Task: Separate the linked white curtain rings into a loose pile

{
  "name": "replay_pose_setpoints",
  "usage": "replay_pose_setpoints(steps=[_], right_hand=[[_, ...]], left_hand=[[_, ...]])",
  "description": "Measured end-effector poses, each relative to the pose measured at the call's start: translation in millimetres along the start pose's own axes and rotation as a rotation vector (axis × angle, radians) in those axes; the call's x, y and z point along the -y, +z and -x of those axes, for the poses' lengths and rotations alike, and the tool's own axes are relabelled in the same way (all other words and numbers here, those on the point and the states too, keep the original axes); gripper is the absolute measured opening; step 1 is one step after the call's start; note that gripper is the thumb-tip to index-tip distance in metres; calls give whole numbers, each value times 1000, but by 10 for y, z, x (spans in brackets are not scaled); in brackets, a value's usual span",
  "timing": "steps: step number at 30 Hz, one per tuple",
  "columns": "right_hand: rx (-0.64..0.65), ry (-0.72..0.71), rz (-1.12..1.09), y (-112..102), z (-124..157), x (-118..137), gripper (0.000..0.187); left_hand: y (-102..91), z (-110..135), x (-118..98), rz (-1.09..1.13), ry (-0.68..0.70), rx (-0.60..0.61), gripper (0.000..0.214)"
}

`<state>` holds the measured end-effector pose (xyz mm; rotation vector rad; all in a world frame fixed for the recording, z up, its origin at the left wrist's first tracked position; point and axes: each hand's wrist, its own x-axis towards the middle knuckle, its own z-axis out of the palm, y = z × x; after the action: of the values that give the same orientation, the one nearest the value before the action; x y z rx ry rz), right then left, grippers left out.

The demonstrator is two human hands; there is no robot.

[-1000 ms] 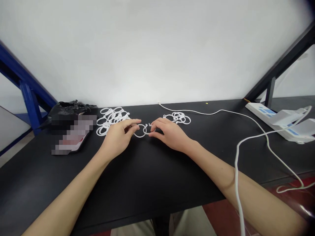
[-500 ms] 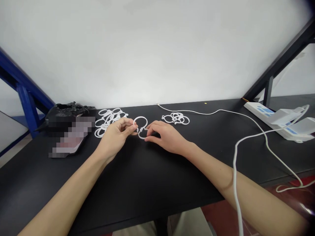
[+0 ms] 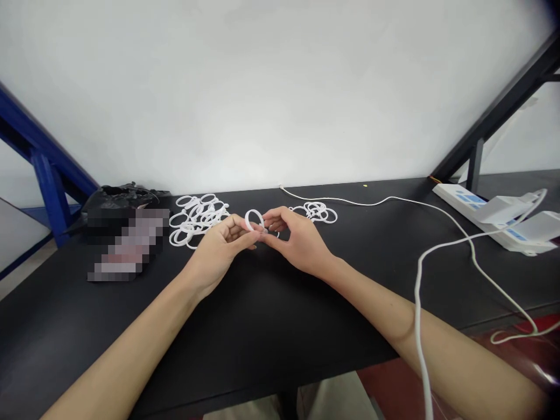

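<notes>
A small white plastic ring is held just above the black table, pinched between both my hands. My left hand grips its left and lower side with curled fingers. My right hand pinches its right side with thumb and fingertips. A loose pile of white rings lies just behind my left hand. A smaller cluster of white rings lies behind my right hand.
A black crumpled bag and a blurred flat object sit at the left. A white cable runs across the table to a white power strip with adapters at the right. Blue and black frame struts flank the table.
The ring was lying on the table between my fingers. Both hands lifted it, turned it and drew closer together around it.
</notes>
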<state>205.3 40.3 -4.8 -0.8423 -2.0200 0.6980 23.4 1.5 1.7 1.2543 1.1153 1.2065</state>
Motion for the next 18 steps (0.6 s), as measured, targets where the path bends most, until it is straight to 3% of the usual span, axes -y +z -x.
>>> replay_pose_setpoints(steps=[5, 10, 14, 18], right_hand=[[1, 88, -156, 22, -9, 21, 21], [-34, -4, 19, -10, -22, 17, 12], [63, -195, 203, -94, -29, -17, 18], [192, -183, 267, -167, -29, -24, 22]], left_hand=[[31, 14, -4, -34, 25, 19, 23], [4, -8, -9, -121, 44, -125, 32], [-56, -1, -7, -518, 209, -132, 52], [-108, 16, 38, -954, 467, -46, 50]])
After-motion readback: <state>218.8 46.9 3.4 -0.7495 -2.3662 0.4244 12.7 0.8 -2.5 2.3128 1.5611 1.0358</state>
